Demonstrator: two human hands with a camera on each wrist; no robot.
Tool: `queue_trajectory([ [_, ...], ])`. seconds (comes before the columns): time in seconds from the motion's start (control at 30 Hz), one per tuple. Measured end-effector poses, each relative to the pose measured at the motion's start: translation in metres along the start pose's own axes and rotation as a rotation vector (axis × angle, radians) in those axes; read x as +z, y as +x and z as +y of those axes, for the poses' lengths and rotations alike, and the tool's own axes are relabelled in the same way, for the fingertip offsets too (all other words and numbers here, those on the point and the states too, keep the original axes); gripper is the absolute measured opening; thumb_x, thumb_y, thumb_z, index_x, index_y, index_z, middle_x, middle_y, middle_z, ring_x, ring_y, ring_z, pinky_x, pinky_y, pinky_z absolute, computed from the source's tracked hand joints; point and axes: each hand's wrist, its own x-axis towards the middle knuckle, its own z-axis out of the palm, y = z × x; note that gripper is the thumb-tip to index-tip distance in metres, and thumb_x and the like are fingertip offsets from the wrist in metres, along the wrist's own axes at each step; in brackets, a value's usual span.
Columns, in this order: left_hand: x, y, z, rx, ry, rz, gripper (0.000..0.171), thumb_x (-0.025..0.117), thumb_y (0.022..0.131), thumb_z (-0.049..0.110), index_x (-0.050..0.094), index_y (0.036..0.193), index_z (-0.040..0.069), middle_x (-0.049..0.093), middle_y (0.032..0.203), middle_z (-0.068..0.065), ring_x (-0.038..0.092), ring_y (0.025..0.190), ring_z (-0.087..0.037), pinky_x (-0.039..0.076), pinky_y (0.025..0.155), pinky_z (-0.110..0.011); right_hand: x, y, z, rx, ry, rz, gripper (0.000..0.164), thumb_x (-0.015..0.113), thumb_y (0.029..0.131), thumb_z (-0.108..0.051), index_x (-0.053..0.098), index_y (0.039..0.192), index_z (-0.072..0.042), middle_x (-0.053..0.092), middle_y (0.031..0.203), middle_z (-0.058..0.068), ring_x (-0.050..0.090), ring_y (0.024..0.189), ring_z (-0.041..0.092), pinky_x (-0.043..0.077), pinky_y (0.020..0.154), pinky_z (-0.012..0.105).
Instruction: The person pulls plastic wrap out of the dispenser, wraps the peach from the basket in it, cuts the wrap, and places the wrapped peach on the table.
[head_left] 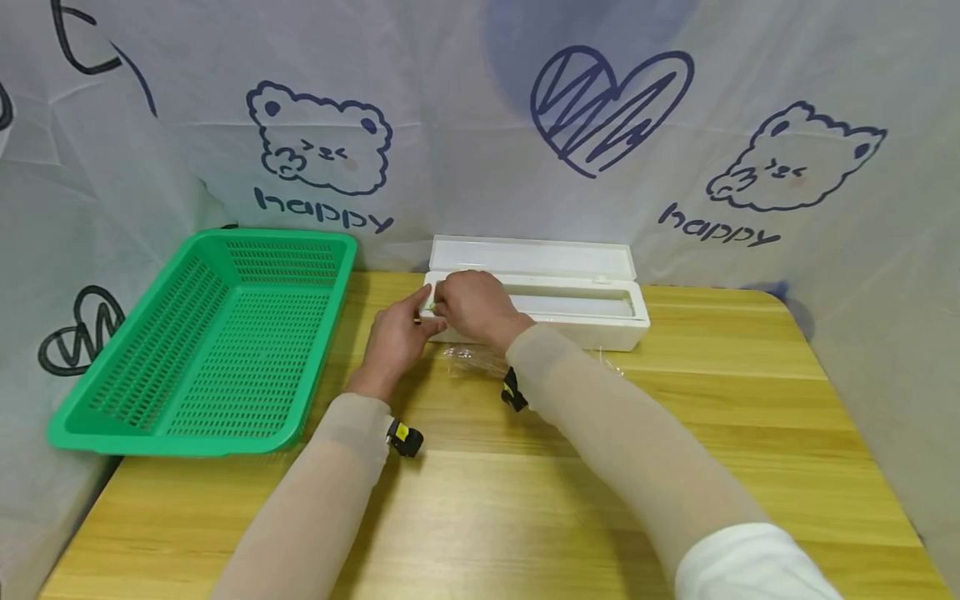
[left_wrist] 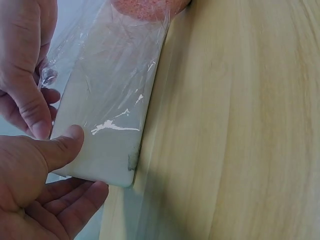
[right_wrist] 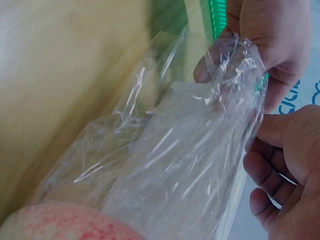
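Note:
A long white plastic wrap box stands at the back of the table with its lid raised. My left hand grips its left end, thumb over the front face and fingers round the end. Beside it, my right hand is bent over the top edge, its curled fingers pinching clear plastic wrap. The film hangs down the box front, wrinkled. A tiny green piece shows between the hands. In front of the box, a rounded pinkish-red speckled thing is partly in view; the right forearm hides it in the head view.
A large green mesh basket stands at the left of the wooden table. A white curtain with drawn bears and hearts hangs close behind the box. The open lid leans up near it.

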Motion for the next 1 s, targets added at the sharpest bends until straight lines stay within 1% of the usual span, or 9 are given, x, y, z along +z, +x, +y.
queue_trajectory([
  [0.07, 0.0, 0.0, 0.001, -0.014, -0.005, -0.007, 0.068, 0.075, 0.099, 0.031, 0.047, 0.16, 0.018, 0.074, 0.129, -0.017, 0.07, 0.119, -0.032, 0.057, 0.097, -0.047, -0.001, -0.001, 0.003, -0.001, 0.027, -0.004, 0.019, 0.067, 0.105, -0.027, 0.082, 0.11, -0.015, 0.08, 0.104, 0.0, 0.073, 0.1, 0.022, 0.057, 0.095, 0.04],
  [0.17, 0.002, 0.0, 0.003, -0.026, -0.012, -0.016, 0.068, 0.075, 0.1, 0.029, 0.046, 0.16, 0.019, 0.073, 0.132, -0.016, 0.07, 0.117, -0.03, 0.057, 0.09, -0.044, -0.004, -0.004, 0.008, -0.012, 0.051, -0.01, 0.019, 0.069, 0.104, -0.026, 0.082, 0.11, -0.013, 0.08, 0.105, 0.0, 0.073, 0.1, 0.021, 0.057, 0.095, 0.04],
  [0.3, 0.003, 0.001, 0.007, -0.034, -0.018, -0.026, 0.068, 0.075, 0.1, 0.027, 0.045, 0.161, 0.019, 0.072, 0.133, -0.017, 0.069, 0.111, -0.029, 0.055, 0.082, -0.04, -0.009, -0.01, 0.016, -0.029, 0.043, -0.025, 0.019, 0.069, 0.104, -0.023, 0.082, 0.11, -0.011, 0.08, 0.105, 0.001, 0.074, 0.099, 0.021, 0.058, 0.094, 0.04],
  [0.43, 0.003, 0.001, 0.008, -0.053, -0.018, -0.025, 0.07, 0.076, 0.099, 0.028, 0.045, 0.161, 0.02, 0.072, 0.133, -0.017, 0.067, 0.104, -0.028, 0.053, 0.078, -0.038, -0.015, -0.021, 0.029, -0.024, 0.075, -0.042, 0.018, 0.069, 0.104, -0.021, 0.083, 0.109, -0.009, 0.081, 0.106, 0.002, 0.074, 0.099, 0.02, 0.058, 0.095, 0.039],
  [0.53, 0.002, 0.001, 0.007, -0.078, -0.029, -0.03, 0.071, 0.076, 0.099, 0.028, 0.043, 0.162, 0.021, 0.07, 0.136, -0.016, 0.064, 0.102, -0.027, 0.051, 0.075, -0.036, -0.018, -0.033, 0.044, -0.01, 0.113, -0.044, 0.017, 0.07, 0.104, -0.019, 0.083, 0.108, -0.009, 0.081, 0.106, 0.003, 0.074, 0.099, 0.02, 0.058, 0.096, 0.04],
  [0.67, 0.001, 0.001, 0.005, -0.104, -0.046, -0.043, 0.072, 0.075, 0.1, 0.027, 0.041, 0.163, 0.022, 0.067, 0.141, -0.016, 0.062, 0.104, -0.027, 0.048, 0.071, -0.033, -0.023, -0.053, 0.068, -0.004, 0.133, -0.03, 0.014, 0.071, 0.102, -0.016, 0.083, 0.104, -0.009, 0.081, 0.105, 0.004, 0.075, 0.099, 0.024, 0.058, 0.094, 0.043],
  [0.77, -0.001, 0.0, 0.005, -0.117, -0.063, -0.045, 0.072, 0.075, 0.1, 0.027, 0.04, 0.163, 0.023, 0.066, 0.143, -0.017, 0.062, 0.101, -0.028, 0.047, 0.067, -0.033, -0.028, -0.07, 0.086, 0.01, 0.126, -0.031, 0.013, 0.072, 0.101, -0.015, 0.083, 0.103, -0.009, 0.081, 0.104, 0.005, 0.075, 0.099, 0.026, 0.058, 0.093, 0.045],
  [0.87, -0.001, -0.001, 0.006, -0.123, -0.069, -0.047, 0.071, 0.074, 0.101, 0.025, 0.04, 0.163, 0.022, 0.065, 0.144, -0.018, 0.062, 0.101, -0.028, 0.047, 0.066, -0.032, -0.033, -0.087, 0.105, 0.036, 0.109, -0.04, 0.013, 0.072, 0.101, -0.016, 0.083, 0.104, -0.009, 0.081, 0.105, 0.006, 0.075, 0.097, 0.027, 0.058, 0.092, 0.047],
  [1.0, -0.001, -0.001, 0.009, -0.129, -0.069, -0.049, 0.071, 0.074, 0.101, 0.024, 0.041, 0.163, 0.021, 0.063, 0.146, -0.018, 0.062, 0.102, -0.028, 0.047, 0.066, -0.032, -0.038, -0.111, 0.132, 0.062, 0.06, -0.03, 0.013, 0.074, 0.1, -0.016, 0.083, 0.104, -0.008, 0.081, 0.104, 0.006, 0.075, 0.095, 0.028, 0.058, 0.092, 0.048],
])
